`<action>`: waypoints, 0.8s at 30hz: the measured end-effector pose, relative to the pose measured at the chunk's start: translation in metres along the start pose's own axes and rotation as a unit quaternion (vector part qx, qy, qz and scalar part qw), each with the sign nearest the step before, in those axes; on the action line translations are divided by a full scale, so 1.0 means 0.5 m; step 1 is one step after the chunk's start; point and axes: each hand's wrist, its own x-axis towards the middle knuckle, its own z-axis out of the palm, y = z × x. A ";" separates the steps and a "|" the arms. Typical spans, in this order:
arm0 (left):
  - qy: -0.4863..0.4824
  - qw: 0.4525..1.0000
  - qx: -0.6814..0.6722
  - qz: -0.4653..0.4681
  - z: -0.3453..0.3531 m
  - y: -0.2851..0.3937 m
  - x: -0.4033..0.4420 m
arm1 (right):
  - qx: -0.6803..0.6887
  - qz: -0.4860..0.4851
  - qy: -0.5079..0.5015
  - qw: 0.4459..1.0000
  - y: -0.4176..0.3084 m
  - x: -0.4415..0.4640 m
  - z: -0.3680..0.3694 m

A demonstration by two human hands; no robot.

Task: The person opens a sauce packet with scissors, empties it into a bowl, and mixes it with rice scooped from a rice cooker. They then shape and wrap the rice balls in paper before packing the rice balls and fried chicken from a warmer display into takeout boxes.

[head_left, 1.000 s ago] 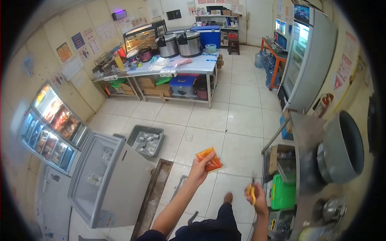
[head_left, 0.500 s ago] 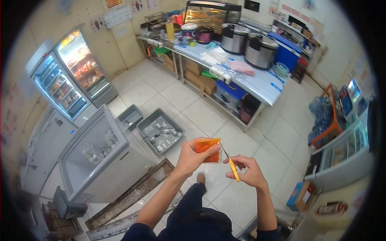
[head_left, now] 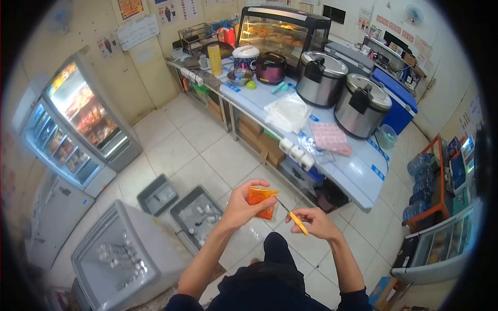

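Observation:
Pinched between the thumb and fingers of my left hand [head_left: 241, 208] is a clear packet [head_left: 262, 202] with orange-red contents. My right hand [head_left: 317, 223] grips yellow-handled scissors [head_left: 299, 224], with fingers at the handles. The blades point up and left, and their tip meets the packet's upper right edge. Whether the blades have cut into the plastic cannot be made out. Both hands are in front of my body, above the tiled floor.
Ahead stands a metal table [head_left: 358, 179] with large steel cookers [head_left: 321, 78], a pink cloth [head_left: 331, 138] and a power strip [head_left: 296, 154]. Grey bins [head_left: 179, 207] sit on the floor, left of my hands. A chest freezer [head_left: 155, 259] is at lower left, upright fridges [head_left: 122, 150] behind it.
The view has turned and come nearer to the table. The scissors, apart from the packet a second ago, are now at its edge; my hands have come together.

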 end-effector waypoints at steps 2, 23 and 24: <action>-0.009 0.999 0.029 -0.021 -0.047 -0.015 0.119 | 0.045 -0.069 -0.018 0.996 0.010 0.118 -0.054; -0.025 0.985 0.069 -0.158 -0.706 -0.015 1.407 | 0.196 0.026 0.020 0.980 0.000 1.440 -0.550; -0.039 0.984 0.055 -0.163 -0.741 -0.020 1.463 | 0.195 0.011 0.044 0.980 0.022 1.496 -0.558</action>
